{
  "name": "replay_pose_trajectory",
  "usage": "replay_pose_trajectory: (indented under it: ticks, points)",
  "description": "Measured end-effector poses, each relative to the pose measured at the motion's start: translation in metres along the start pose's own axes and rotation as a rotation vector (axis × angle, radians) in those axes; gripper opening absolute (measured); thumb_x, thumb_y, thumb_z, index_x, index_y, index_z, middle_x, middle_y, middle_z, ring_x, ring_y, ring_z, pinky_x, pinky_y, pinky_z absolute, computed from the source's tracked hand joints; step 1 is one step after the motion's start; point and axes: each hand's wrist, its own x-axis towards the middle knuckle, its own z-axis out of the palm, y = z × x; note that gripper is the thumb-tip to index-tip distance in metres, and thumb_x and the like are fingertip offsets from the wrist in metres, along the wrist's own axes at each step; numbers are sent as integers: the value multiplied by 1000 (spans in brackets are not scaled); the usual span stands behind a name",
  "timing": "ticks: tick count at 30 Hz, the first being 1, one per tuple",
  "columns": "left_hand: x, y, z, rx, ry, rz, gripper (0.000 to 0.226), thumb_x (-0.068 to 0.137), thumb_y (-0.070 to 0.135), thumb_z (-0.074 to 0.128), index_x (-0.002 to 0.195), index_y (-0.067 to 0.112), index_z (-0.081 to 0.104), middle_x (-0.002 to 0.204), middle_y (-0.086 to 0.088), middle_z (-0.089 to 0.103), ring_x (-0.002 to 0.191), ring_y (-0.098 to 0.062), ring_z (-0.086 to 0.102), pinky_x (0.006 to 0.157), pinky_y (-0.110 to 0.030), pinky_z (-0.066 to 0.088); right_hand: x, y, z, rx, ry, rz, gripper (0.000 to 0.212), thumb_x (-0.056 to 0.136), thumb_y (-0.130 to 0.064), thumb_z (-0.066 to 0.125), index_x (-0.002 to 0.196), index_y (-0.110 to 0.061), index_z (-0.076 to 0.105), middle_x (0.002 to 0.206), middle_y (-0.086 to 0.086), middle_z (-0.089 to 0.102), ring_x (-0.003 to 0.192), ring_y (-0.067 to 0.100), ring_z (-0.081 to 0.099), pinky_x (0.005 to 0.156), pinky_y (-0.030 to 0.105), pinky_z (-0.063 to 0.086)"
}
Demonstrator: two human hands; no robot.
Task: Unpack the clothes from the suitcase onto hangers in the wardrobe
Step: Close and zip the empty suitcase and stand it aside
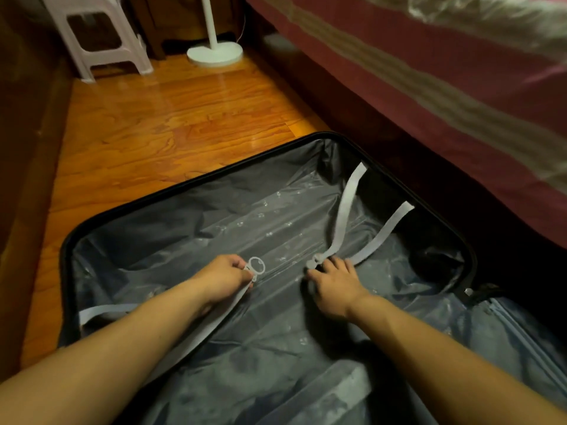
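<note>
While the suitcase (pixel 129 234) lies open on the wooden floor (pixel 159 118) beside the bed (pixel 429 72), we see its grey, crinkled lining under a clear plastic sheet. Our 2 hands are apart inside it: the left hand (pixel 225 276) pinches a pale strap (pixel 214 317) ending in a round plastic ring buckle (pixel 256 265), and the right hand (pixel 333 285) grips the knobbed buckle end (pixel 314 262) of 2 flat webbing straps (pixel 346 210) running to the far wall.
</note>
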Motion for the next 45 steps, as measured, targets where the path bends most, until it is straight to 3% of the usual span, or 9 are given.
replay_pose_trajectory:
  ticks: [3,6,11,15,19,25,32,38,45]
  points:
    - [3,-5,4,50,-54,-28,16,86,20,74,74,17,64,65,1,62,61,-13,52,57,-24,37,0,7,-1,195,66,31,23,89,-18,57,109,-27,65,152,11,36,143,37,24,120,48,19]
    - [5,-3,1,48,-132,-45,15,85,21,74,74,18,64,71,-1,65,68,-16,56,62,-25,41,-10,10,-9,413,199,157,20,88,-4,57,80,-22,60,123,5,56,122,28,46,108,41,39]
    - [14,-3,-6,-44,-206,-53,5,80,12,73,75,10,72,73,-12,74,68,-22,63,67,-30,49,4,8,-16,706,431,465,4,96,-18,57,96,-21,54,98,0,55,91,21,58,85,41,53]
    - [16,-3,-9,-95,-206,-37,7,77,11,72,71,13,74,81,-18,75,67,-23,62,67,-32,48,43,1,-8,1033,332,786,31,90,-48,63,100,-23,47,91,8,62,84,32,67,77,51,59]
    - [15,-7,-10,-194,-241,-31,4,78,14,73,74,15,73,85,-18,76,69,-22,64,71,-33,51,57,-1,0,979,337,879,11,93,-29,65,90,-19,63,90,10,68,85,30,67,83,46,58]
    - [11,-8,-9,-413,-262,-28,7,93,7,69,88,5,73,89,-17,77,82,-25,68,89,-39,56,37,-59,-20,2153,182,658,12,95,3,56,101,3,66,91,16,72,75,21,71,56,27,59]
    - [1,6,-15,-445,-309,59,9,91,7,71,96,2,76,95,-15,78,101,-29,72,100,-36,54,4,-82,-45,2197,6,439,22,93,3,52,109,4,68,99,17,75,86,24,74,74,35,62]
    - [0,21,-13,-317,-273,118,7,91,12,73,90,7,79,87,-9,78,79,-16,68,81,-26,53,-10,-70,-55,2056,-16,450,19,89,2,54,100,1,70,94,17,75,79,23,74,75,33,61]
    - [3,29,-13,-220,-254,105,4,85,9,78,82,6,78,87,-12,78,80,-16,68,82,-25,53,-17,-65,-57,2031,5,399,16,89,3,55,94,0,70,99,19,75,86,26,73,81,38,58]
